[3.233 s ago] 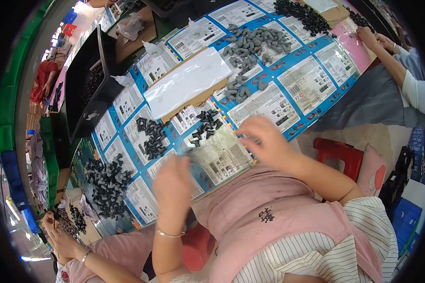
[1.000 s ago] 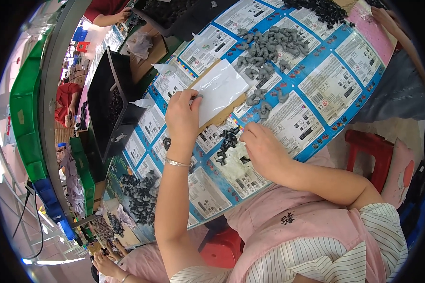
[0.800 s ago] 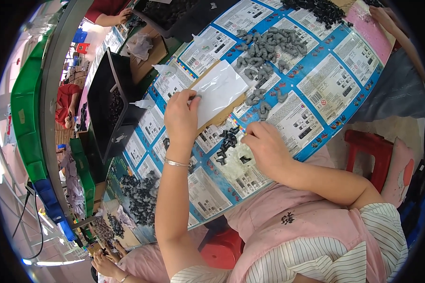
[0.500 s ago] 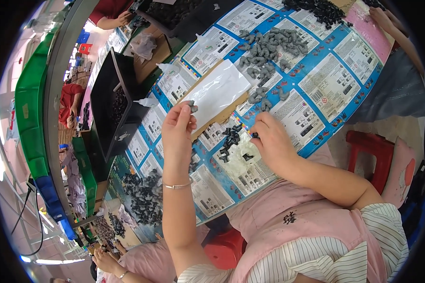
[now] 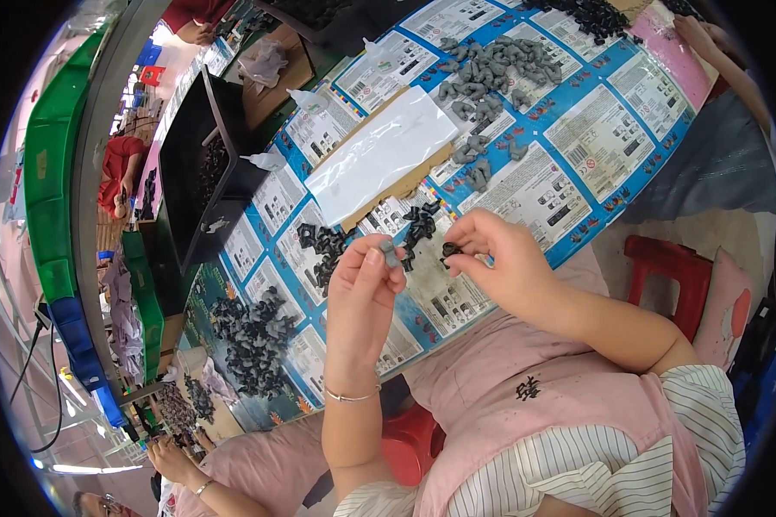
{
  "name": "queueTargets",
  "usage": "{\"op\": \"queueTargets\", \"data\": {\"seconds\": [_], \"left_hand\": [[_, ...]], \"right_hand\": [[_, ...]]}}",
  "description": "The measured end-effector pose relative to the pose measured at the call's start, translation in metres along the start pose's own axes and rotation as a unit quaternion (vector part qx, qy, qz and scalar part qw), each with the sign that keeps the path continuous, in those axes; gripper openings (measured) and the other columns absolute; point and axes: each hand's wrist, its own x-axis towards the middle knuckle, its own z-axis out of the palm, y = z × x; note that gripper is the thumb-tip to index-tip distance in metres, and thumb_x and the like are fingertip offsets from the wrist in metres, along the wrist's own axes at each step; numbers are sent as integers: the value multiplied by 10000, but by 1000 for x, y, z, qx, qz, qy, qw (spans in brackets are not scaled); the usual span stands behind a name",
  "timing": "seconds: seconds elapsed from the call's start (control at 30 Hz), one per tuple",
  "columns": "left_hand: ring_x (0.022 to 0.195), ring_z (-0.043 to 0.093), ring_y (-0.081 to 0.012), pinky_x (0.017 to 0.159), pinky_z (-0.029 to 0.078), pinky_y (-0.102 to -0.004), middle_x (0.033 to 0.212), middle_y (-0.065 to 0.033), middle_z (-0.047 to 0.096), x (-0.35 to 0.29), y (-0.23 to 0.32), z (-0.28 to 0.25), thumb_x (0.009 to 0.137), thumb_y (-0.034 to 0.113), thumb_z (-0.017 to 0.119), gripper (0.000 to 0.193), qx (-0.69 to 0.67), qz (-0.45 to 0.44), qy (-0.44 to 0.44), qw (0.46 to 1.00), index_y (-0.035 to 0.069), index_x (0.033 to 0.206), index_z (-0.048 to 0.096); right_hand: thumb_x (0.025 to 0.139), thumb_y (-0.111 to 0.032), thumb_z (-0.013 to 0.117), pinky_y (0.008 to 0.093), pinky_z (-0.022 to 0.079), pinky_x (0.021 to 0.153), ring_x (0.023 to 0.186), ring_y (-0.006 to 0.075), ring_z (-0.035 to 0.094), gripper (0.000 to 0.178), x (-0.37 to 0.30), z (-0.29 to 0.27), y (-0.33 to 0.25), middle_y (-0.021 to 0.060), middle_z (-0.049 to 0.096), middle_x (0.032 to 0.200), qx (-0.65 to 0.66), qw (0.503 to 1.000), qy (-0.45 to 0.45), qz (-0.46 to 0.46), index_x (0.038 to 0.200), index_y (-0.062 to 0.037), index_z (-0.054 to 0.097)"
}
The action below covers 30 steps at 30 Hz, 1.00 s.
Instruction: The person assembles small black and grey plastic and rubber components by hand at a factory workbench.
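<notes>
Grey part (image 5: 389, 252) upright in left hand (image 5: 362, 297) — long axis toward table's far edge.

Both forearms rise from the lower edge. Left hand (image 5: 364, 289) raised, fingertips pinched closed; right hand (image 5: 496, 257) beside it, thumb and forefinger pinched, wrist bent inward.

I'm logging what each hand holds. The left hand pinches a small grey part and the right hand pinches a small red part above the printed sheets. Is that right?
Not quite: the part in the right hand is black, not red, as the head view shows. The rest stands: the left hand pinches a small grey part, both above the printed sheets.
</notes>
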Motion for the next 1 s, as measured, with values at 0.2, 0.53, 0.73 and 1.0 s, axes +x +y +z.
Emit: {"op": "queueTargets", "data": {"seconds": [0.2,0.53,0.73,1.0], "left_hand": [[737,531,-104,685,428,-244,903,-47,614,-17,-9,9,952,174,593,189,40,53,22,998,26,1070,593],[758,546,-90,701,445,-213,866,-27,581,-35,-19,34,821,-13,713,185,280,214,114,929,-14,975,611],[741,538,-98,686,440,-217,845,-38,579,-36,-26,31,793,-23,735,186,339,254,122,898,-18,938,619],[740,545,-108,681,443,-222,847,-50,583,-38,-40,33,795,-36,730,176,356,291,136,877,-33,930,616]], "right_hand": [[816,-29,672,319,499,629,720,226,654,138,-10,-1,-30,127,661,866,-68,995,-48,-61,938,11,622],[799,-48,678,402,470,599,714,321,614,137,-18,4,-19,112,608,795,-136,974,5,-181,890,-32,577],[712,33,723,359,478,600,720,278,618,211,-20,3,-17,95,622,835,-225,939,15,-260,891,-19,625],[709,33,718,355,473,581,707,268,610,186,-23,4,-12,97,613,836,-235,924,18,-300,859,-21,621]]}}
